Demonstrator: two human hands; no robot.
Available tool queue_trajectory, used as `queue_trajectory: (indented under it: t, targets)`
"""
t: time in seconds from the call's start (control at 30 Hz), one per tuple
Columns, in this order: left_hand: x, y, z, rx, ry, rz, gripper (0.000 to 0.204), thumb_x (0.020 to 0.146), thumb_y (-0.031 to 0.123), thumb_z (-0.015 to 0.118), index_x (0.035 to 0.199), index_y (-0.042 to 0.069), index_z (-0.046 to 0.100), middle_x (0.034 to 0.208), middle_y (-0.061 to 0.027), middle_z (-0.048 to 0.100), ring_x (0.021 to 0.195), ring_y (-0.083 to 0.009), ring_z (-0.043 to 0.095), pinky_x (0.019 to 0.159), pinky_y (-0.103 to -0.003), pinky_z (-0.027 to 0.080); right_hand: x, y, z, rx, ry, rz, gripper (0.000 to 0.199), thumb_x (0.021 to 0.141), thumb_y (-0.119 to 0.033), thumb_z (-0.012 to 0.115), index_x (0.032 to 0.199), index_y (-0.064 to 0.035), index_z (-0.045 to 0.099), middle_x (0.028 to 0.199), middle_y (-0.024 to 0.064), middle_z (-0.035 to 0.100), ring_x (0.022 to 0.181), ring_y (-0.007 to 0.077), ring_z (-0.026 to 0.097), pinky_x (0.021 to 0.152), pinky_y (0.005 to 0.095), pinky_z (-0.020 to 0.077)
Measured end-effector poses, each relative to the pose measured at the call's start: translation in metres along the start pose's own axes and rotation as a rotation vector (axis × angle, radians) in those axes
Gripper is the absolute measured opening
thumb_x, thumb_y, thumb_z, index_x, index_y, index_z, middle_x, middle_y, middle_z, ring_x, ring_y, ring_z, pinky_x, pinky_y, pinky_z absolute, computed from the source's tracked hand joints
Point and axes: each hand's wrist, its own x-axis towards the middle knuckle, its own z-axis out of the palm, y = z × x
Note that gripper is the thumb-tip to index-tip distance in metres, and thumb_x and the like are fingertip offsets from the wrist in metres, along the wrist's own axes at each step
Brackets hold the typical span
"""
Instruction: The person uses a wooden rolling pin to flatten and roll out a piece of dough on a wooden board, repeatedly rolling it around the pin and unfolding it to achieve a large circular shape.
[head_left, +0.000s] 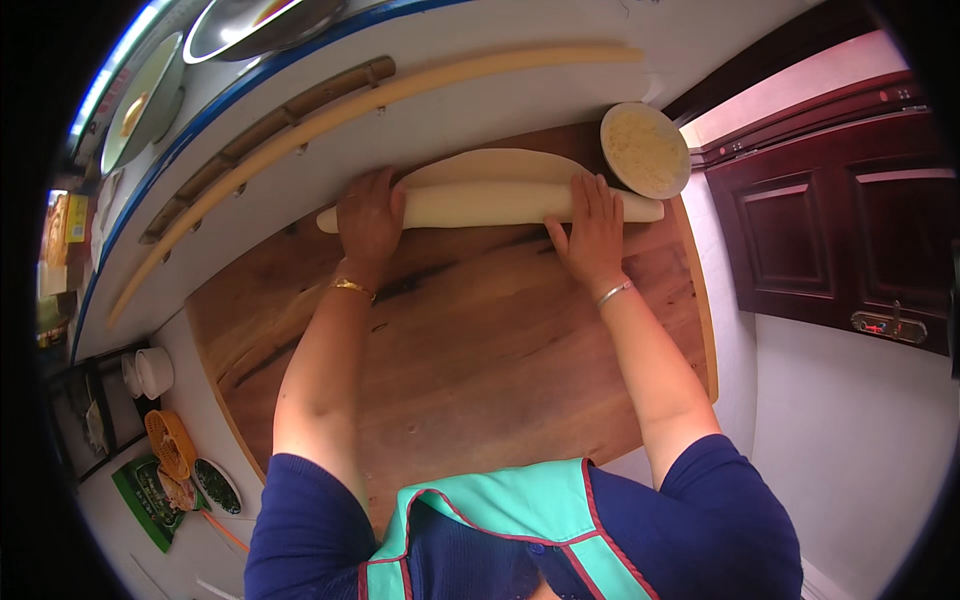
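Observation:
A sheet of pale dough is wound into a long roll [480,206] across the far part of a brown wooden board [480,340]. The narrower ends of a rolling pin [645,208] stick out on both sides. Behind the roll, a flat rounded flap of dough [500,165] lies on the board. My left hand [368,218] rests over the left part of the roll, fingers pointing away from me. Toward the right end, my right hand [592,230] lies flat on top, fingers stretched forward and thumb apart. Neither hand is gripping anything visibly.
A bowl of pale flour [645,150] stands at the board's far right corner. Beyond the board, a long thin wooden rod [400,95] runs along the white wall beside a dark slatted strip. Dark red doors [835,225] are at right; an orange basket [170,445] sits lower left.

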Motion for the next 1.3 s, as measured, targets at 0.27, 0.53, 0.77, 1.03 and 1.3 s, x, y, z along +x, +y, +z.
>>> queue_trajectory:
  t: [0.27,0.53,0.77,1.03,1.3]
  targets:
    - [-0.02,0.007,-0.01,-0.08,-0.162,0.079,0.017,0.09,0.02,0.053,0.093,0.007,0.063,0.091,-0.0105,0.065,0.086,-0.0328,0.059,0.08,-0.049,0.043,-0.004,0.022,-0.045,0.368,-0.476,0.068,0.058,0.073,-0.023,0.077,0.124,-0.0058,0.054,0.119,0.0137,0.055,0.113,0.0328,0.05,0.1,0.0439,0.0382]
    - [-0.054,0.035,-0.039,-0.167,-0.078,-0.143,0.007,0.084,0.014,0.059,0.084,0.007,0.062,0.088,-0.0119,0.064,0.087,-0.0337,0.06,0.079,-0.046,0.045,-0.138,-0.036,-0.124,0.673,-0.518,0.154,0.045,0.074,-0.02,0.076,0.114,-0.0058,0.06,0.121,0.018,0.057,0.115,0.0345,0.053,0.095,0.0411,0.0441]
    - [-0.103,0.077,-0.067,-0.204,-0.196,-0.031,0.024,0.086,0.018,0.061,0.108,0.006,0.062,0.12,-0.0159,0.059,0.114,-0.0346,0.053,0.099,-0.048,0.041,-0.178,-0.146,-0.132,0.561,-0.549,0.055,0.066,0.073,-0.008,0.072,0.133,-0.0026,0.045,0.129,0.0195,0.05,0.121,0.0349,0.047,0.1,0.042,0.0422]
    - [-0.174,0.045,-0.15,-0.071,-0.563,0.173,0.032,0.089,0.024,0.056,0.117,0.007,0.061,0.135,-0.0162,0.051,0.128,-0.0317,0.046,0.109,-0.05,0.033,-0.223,-0.185,-0.18,0.455,-0.451,-0.058,0.057,0.075,-0.007,0.067,0.13,-0.006,0.051,0.136,0.0152,0.046,0.12,0.0339,0.049,0.1,0.0436,0.0424]
    - [-0.211,0.061,-0.18,-0.054,-0.899,-0.14,0.027,0.09,0.028,0.057,0.106,0.008,0.066,0.114,-0.0147,0.064,0.118,-0.0298,0.054,0.105,-0.048,0.038,-0.273,-0.234,-0.216,0.503,-0.389,-0.008,0.064,0.073,-0.01,0.07,0.133,-0.0064,0.047,0.133,0.0148,0.046,0.124,0.0313,0.046,0.102,0.0454,0.0382]
